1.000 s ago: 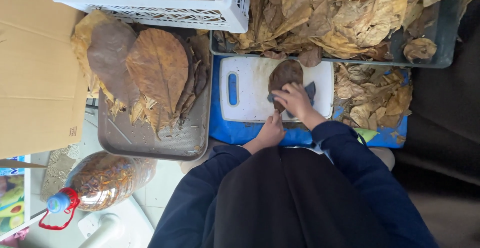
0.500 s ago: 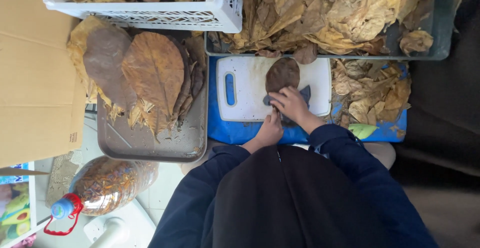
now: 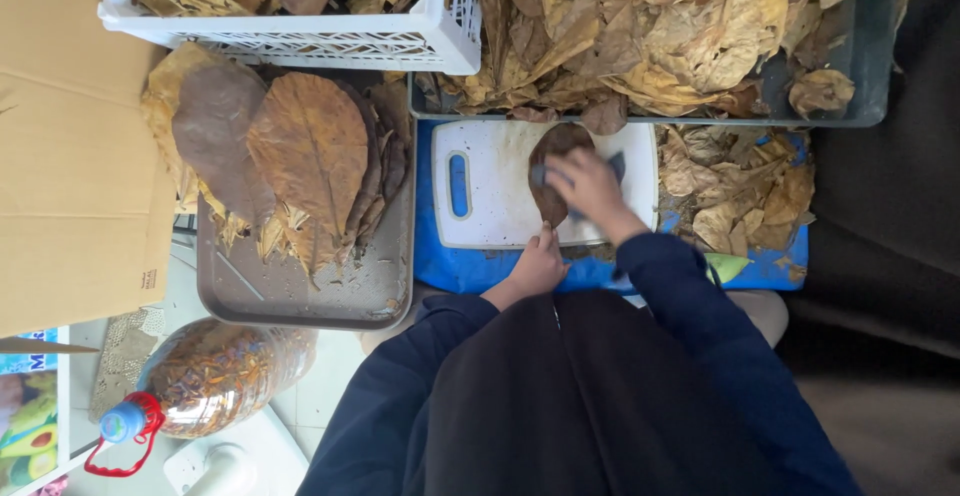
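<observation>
Overhead view of a person seated at a low work surface, cleaning dried leaves. The right hand (image 3: 588,184) lies on a dark brown leaf (image 3: 556,171) spread flat on a white cutting board (image 3: 490,201), its fingers closed around a small dark-blue cloth or pad (image 3: 612,166) pressed to the leaf surface; motion blur hides the exact grip. The left hand (image 3: 538,266) rests at the near edge of the board, curled at the leaf's stem end; whether it pinches the stem cannot be told. The board sits on a blue mat (image 3: 470,271).

Progress, as judged from the layout: a grey metal tray (image 3: 300,301) to the left holds a fanned stack of flat brown leaves (image 3: 290,156), apparently those already treated, roughly 6 or more. Much remains: a dark bin (image 3: 870,96) behind the board is heaped with crumpled yellow-brown leaves (image 3: 690,36), a white slotted crate (image 3: 300,36) holds more, and a loose pile (image 3: 740,191) lies just to the right of the board. The work therefore appears to be at an early stage, with 1 leaf in hand.

Periphery: a cardboard sheet (image 3: 70,156) at far left and a clear plastic bottle (image 3: 210,381) with a blue cap, filled with orange-brown matter, lying on the floor.
</observation>
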